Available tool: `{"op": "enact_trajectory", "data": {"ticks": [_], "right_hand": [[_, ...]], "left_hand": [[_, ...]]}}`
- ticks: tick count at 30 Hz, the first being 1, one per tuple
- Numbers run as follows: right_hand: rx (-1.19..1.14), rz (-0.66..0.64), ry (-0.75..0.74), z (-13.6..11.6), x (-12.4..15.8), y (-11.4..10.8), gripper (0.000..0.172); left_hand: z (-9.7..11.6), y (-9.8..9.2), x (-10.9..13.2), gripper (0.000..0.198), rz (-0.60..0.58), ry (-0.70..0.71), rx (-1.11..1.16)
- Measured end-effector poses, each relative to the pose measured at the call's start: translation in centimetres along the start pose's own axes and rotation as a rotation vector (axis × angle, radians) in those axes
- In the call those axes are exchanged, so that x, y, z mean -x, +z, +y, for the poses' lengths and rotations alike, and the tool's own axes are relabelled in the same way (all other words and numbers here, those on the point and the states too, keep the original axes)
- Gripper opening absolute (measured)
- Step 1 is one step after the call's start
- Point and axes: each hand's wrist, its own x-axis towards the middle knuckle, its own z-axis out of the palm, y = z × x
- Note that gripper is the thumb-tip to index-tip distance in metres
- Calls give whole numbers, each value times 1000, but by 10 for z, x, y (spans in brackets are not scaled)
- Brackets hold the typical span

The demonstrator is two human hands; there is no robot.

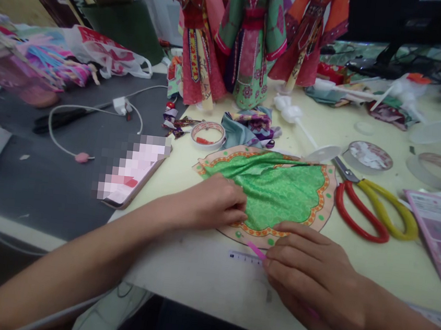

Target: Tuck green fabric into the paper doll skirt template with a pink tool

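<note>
A fan-shaped piece of green fabric [280, 192] with a scalloped orange and peach border lies on the table before me, creased toward its top. Curled fingers of my left hand [218, 201] press on the fabric's lower left edge; their tips are partly hidden. My right hand [307, 274] is closed around a thin pink stick [256, 250], whose tip points at the lower border. Most of the stick is covered by my fingers, so its exact kind is unclear. Beneath its tip lies a clear ruler [240, 256], partly under my right hand.
Scissors [377, 210] with red and yellow handles lie right of the fabric. A phone [135, 174] rests at left. Tape rolls [208, 135], fabric scraps [248, 126] and a white cable [56, 134] are behind. Robed dolls [253, 42] stand at the back. A pink-edged packet [437, 235] is far right.
</note>
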Motion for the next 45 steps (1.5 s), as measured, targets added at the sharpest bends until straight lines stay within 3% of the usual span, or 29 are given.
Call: {"op": "enact_trajectory", "data": {"ticks": [29, 33, 39, 45], "right_hand": [[11, 19, 12, -1, 0, -2, 15], [18, 36, 20, 0, 2, -2, 16], [155, 139, 115, 7, 6, -4, 25], [221, 212, 206, 17, 9, -6, 28]], "left_hand": [[3, 3, -2, 19, 16, -10, -69], [1, 1, -2, 23, 17, 38, -81], [-3, -1, -1, 23, 158, 51, -255], [-5, 0, -1, 32, 75, -27, -435]]}}
